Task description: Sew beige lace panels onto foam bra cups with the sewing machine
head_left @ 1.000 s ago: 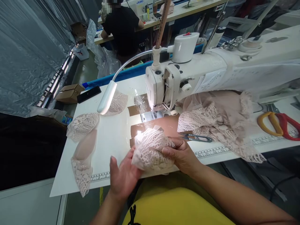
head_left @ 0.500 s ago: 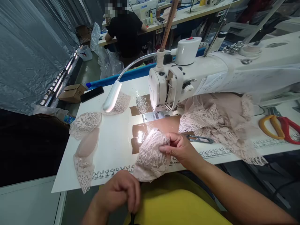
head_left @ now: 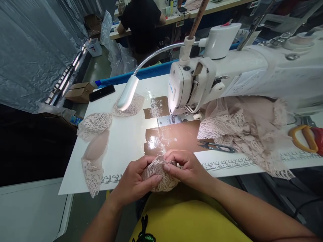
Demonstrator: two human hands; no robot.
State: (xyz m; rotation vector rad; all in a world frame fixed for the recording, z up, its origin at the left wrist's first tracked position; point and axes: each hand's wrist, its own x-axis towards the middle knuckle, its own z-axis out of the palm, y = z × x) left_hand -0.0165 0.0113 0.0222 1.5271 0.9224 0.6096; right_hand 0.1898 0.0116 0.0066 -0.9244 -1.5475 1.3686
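A pink lace cup (head_left: pixel 164 183) is held between both hands at the table's front edge, close to my body. My left hand (head_left: pixel 137 178) grips its left side, with the thumb lying across the lace. At its upper right edge, my right hand (head_left: pixel 185 166) pinches the fabric between thumb and fingers. Behind the hands stands a white sewing machine (head_left: pixel 180 87). Thread snips (head_left: pixel 219 147) lie to the right of my right hand, beside a heap of pink lace fabric (head_left: pixel 242 131). More lace cups (head_left: pixel 96 126) rest on the left of the white table (head_left: pixel 123 144).
A lamp (head_left: pixel 128 92) on a bendy neck hangs over the table's back left. Near it is a black phone (head_left: pixel 102 93). Yellow-handled scissors (head_left: pixel 302 137) lie at the far right. A person in black (head_left: pixel 142 25) sits at another table behind.
My left hand has risen from below the table edge and taken hold of the lace cup. My right hand has drawn the cup slightly down. The view has shifted.
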